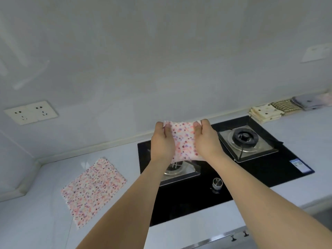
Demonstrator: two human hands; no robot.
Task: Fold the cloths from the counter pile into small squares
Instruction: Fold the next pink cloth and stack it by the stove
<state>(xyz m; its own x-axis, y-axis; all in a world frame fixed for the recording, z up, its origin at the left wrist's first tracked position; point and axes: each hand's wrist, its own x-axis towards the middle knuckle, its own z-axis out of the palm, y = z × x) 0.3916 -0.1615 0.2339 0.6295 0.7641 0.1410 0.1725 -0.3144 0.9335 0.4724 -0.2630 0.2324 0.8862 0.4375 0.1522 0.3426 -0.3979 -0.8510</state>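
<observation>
While pinching the spotted cloth (182,141) between left hand (162,141) and right hand (206,141), mid-fold above the hob (269,169). Right of right hand, folded squares (265,113) done; left of left hand, flat cloth (93,187) on worktop (36,221) remaining.

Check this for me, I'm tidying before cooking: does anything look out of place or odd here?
One thing: both hands, left hand and right hand, hold the spotted cloth up directly over the gas hob. No flame is visible. Another matching cloth lies flat on the counter, set at an angle to its edge.
</observation>
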